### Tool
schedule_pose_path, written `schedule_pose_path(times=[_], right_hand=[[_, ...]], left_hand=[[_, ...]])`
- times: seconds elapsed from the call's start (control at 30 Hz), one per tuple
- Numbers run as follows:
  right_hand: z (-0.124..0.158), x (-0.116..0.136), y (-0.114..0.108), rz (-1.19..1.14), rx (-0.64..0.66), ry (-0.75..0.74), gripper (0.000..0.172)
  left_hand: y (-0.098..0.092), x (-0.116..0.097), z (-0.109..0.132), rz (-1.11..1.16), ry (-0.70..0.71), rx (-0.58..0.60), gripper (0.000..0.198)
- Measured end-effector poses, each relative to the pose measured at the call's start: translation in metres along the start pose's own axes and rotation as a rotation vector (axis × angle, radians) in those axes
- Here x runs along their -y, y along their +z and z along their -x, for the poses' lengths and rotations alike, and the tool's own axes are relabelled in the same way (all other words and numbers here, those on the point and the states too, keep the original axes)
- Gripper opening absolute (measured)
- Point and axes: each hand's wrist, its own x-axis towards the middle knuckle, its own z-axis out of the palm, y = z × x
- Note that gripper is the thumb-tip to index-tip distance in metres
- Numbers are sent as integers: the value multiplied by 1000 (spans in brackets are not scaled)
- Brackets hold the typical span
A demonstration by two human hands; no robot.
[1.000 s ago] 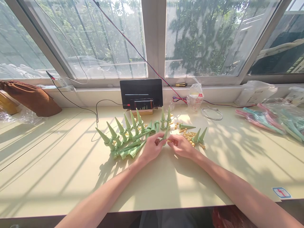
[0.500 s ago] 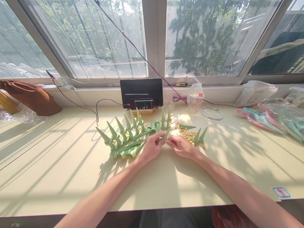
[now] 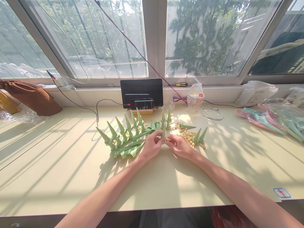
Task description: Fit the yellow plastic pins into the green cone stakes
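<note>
In the middle of the table my left hand (image 3: 151,145) is closed around the lower part of a green plastic cone (image 3: 163,130), which points nearly straight up. My right hand (image 3: 180,146) pinches a small yellow peg (image 3: 167,139) right beside the cone's base; whether the two touch I cannot tell. To the left stand several upright green cones (image 3: 122,128) on stems, with loose green tapered tubes (image 3: 129,148) lying in front of them. Beyond my right hand are a pile of small yellow pegs (image 3: 189,136) and two more standing cones (image 3: 197,135).
A phone (image 3: 142,104) on a wooden stand leans before a black tablet (image 3: 142,87) at the back. A bagged cup (image 3: 195,98) and a coiled white cable (image 3: 212,114) are right of it. Plastic-wrapped pink and green pieces (image 3: 263,117) lie far right; a brown bag (image 3: 33,96) lies far left.
The cone in my left hand has turned from leaning right to nearly upright. My right hand has shifted slightly left, with the yellow peg now showing more clearly at its fingertips.
</note>
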Motion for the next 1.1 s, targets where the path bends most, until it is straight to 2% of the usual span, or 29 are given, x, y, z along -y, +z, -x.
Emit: schedule_pose_path(times=[0.1, 0.27, 0.53, 0.83, 1.1], right_hand=[[0, -3, 2, 6, -47, 34, 12], [-1, -6, 3, -20, -88, 52, 18], [-3, -8, 3, 26, -154, -85, 8], [-3, -14, 3, 52, -214, -180, 8], [-1, -12, 1, 57, -228, -200, 11]], left_hand=[[-2, -1, -2, 27, -69, -22, 25], [-4, -2, -4, 71, -120, -67, 29], [-3, -6, -4, 117, -201, -85, 41], [-4, -9, -5, 333, -255, 16, 40], [-4, -16, -4, 378, -290, 19, 41]])
